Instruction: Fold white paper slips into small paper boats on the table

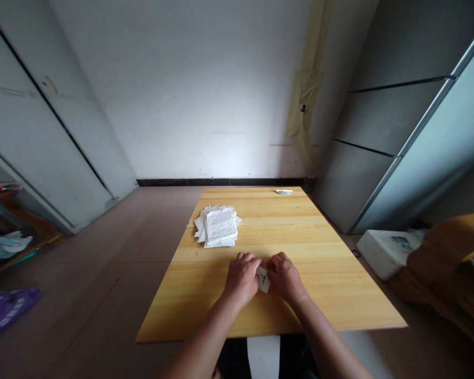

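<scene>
Between my two hands, near the front of the wooden table (324, 252), is a small piece of white paper (263, 280) with dark writing on it. My left hand (243, 273) is closed on its left edge. From the other side my right hand (283, 272) grips the upper right edge, fingers curled. The fingertips of both hands are partly hidden behind the knuckles. Farther back on the left lies an uneven stack of written paper sheets (221, 226). A small folded paper (284, 192) rests by the far right edge of the table.
A white wall stands behind the table. To the right are a grey refrigerator (379, 116), a white box (383, 252) and a wooden chair or bench (442, 263). On the left, a purple bag (11, 310) lies on the floor near a wooden shelf (27, 231).
</scene>
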`<state>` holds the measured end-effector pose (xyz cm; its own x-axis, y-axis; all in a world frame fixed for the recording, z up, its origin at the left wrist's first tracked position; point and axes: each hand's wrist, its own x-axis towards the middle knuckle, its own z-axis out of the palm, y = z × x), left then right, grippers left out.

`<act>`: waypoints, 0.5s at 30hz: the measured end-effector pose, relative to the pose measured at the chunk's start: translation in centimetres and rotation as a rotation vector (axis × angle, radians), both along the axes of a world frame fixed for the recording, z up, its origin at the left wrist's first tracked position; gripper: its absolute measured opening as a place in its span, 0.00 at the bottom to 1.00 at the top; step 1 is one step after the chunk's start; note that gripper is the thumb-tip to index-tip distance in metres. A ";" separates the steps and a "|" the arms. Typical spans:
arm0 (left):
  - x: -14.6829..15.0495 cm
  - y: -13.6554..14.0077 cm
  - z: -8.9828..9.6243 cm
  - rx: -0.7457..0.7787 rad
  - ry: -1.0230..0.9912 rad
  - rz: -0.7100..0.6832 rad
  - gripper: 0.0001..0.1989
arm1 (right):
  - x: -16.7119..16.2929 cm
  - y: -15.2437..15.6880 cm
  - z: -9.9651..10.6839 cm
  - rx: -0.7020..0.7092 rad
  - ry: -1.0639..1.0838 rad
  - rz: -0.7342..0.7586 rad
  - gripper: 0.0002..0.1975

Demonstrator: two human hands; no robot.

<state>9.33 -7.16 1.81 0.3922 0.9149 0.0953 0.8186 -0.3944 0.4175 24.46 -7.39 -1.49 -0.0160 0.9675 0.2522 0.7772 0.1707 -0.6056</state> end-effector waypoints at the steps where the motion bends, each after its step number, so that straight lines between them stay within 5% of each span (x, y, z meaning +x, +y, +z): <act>1: 0.1 0.2 0.1 0.000 0.008 -0.041 0.20 | 0.1 0.0 0.0 0.003 0.006 0.003 0.10; 15: -0.6 1.9 0.4 -0.129 -0.103 0.018 0.13 | 1.4 -0.7 -0.2 -0.008 0.301 0.104 0.10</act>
